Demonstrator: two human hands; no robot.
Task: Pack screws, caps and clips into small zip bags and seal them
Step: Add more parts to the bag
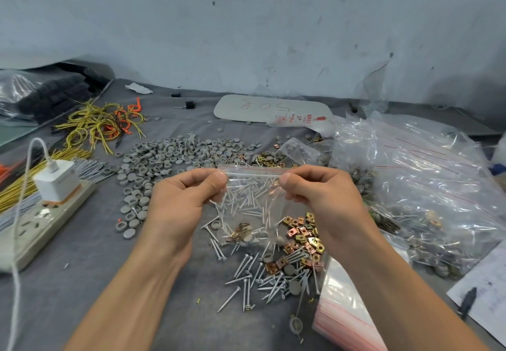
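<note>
A small clear zip bag [253,194] with a red line along its top hangs above the table between my hands. My left hand [183,200] pinches its upper left corner and my right hand [320,194] pinches its upper right corner. Brass clips, grey caps and screws lie in the bag's bottom. Under it, loose silver screws [252,276] are strewn on the grey cloth, with a cluster of brass clips [304,238] to their right. A wide spread of grey caps [164,159] lies behind my left hand.
A stack of empty zip bags [342,312] lies at the front right. A heap of filled bags [416,181] fills the right side. At left are a power strip [41,219] with a white charger [56,179], yellow and orange wires [106,123], and a paper sheet [487,293] at far right.
</note>
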